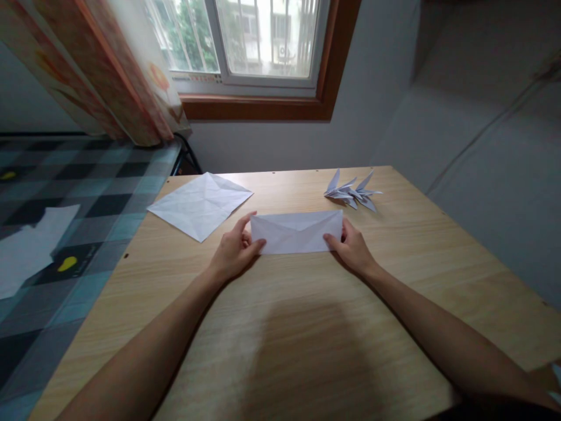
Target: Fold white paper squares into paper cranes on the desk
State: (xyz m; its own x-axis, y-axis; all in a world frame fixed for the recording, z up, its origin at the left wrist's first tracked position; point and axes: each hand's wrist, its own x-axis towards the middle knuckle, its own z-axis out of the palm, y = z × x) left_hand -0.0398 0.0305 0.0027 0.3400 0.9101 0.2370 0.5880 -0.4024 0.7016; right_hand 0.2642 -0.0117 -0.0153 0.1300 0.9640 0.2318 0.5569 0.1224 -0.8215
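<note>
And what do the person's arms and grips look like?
The left forearm and right forearm are bare, tapering toward the wrist, with no watch or bracelet showing. The left grip and right grip are bare hands; no glove or ring shows. Something dark by the right forearm might be clothing.

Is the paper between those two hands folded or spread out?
Folded: the paper is a long, narrow strip, with slanting fold lines across its face.

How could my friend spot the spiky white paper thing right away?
Find the pale wood-grained table below the brown-framed window. Near its far edge, beyond the right hand, lies the spiky white folded-paper cluster. Many sharp points set it apart from the flat white paper sheet to its left and the held white paper rectangle.
</note>
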